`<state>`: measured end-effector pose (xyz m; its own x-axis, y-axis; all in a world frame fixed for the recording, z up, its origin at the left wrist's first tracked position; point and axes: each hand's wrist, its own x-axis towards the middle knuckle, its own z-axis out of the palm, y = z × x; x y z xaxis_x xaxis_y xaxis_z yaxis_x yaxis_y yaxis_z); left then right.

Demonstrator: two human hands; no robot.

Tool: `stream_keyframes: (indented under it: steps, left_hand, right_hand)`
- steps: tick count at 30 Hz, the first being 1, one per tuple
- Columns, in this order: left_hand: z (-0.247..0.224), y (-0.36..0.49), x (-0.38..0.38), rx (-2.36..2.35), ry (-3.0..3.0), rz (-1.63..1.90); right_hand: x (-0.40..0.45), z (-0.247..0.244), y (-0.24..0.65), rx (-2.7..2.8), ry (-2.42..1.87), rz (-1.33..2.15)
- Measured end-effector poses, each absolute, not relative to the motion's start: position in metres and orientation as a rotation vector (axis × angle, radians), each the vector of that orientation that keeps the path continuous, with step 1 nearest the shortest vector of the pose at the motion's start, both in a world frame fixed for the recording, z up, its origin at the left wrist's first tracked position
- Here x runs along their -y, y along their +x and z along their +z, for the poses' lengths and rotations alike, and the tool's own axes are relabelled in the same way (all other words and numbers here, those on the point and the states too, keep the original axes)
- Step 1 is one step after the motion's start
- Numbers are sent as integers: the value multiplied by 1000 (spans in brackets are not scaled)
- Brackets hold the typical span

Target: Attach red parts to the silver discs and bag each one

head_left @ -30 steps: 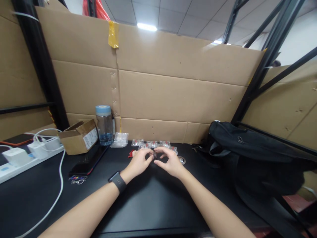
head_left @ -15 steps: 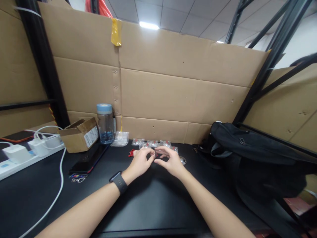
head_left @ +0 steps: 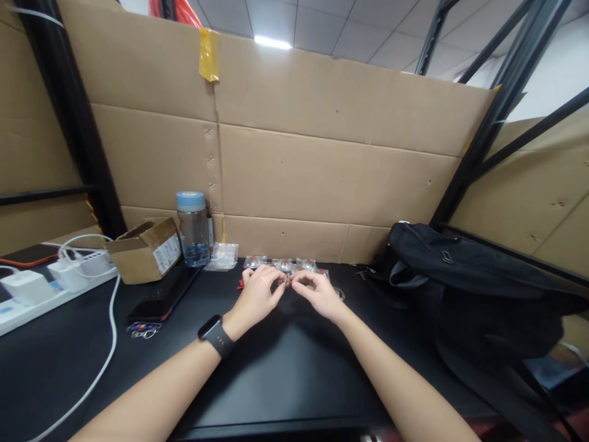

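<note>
The right hand point(head_left: 319, 298), spread wide beside the small piece point(head_left: 288, 280) half a second ago, has narrowed to a pinch, so both hands now seem to be gripping it. The left hand point(head_left: 260, 291) keeps its thumb and finger pinched on it. The piece sits between the fingertips above the far middle of the desk point(head_left: 285, 380), mostly hidden, a red speck showing. The hands partly block the clear packets point(head_left: 306, 264) beyond, a red item point(head_left: 240, 284) on the left and a ring-shaped item point(head_left: 340, 293) on the right. A black bag point(head_left: 460, 270) crowds the right side.
</note>
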<state>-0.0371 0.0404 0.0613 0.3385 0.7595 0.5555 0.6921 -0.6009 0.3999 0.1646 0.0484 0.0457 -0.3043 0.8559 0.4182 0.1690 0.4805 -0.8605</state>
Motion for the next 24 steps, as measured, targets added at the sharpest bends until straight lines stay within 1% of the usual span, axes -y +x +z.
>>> stream_keyframes:
  steps: [6,11,13,15,19,24]
  left_hand:
    - [62,-36,-37,-1296,2506,1093]
    - [74,-48,-44,-1396,2368,1293]
    - [77,-56,-51,-1473,2332,1314]
    - [76,-67,-60,-1527,2408,1209]
    - [64,-93,-79,-1568,2645,862]
    - [53,-116,-95,-1615,2689,593]
  right_hand:
    - [-47,44,164,1856,-924,843]
    - [-44,52,171,2071,-1010,487]
    - [-43,56,177,2138,-1017,395]
    - [-42,60,182,2148,-1035,367]
    - [-44,60,186,2175,-1135,322]
    - [-49,56,194,2276,-1186,284]
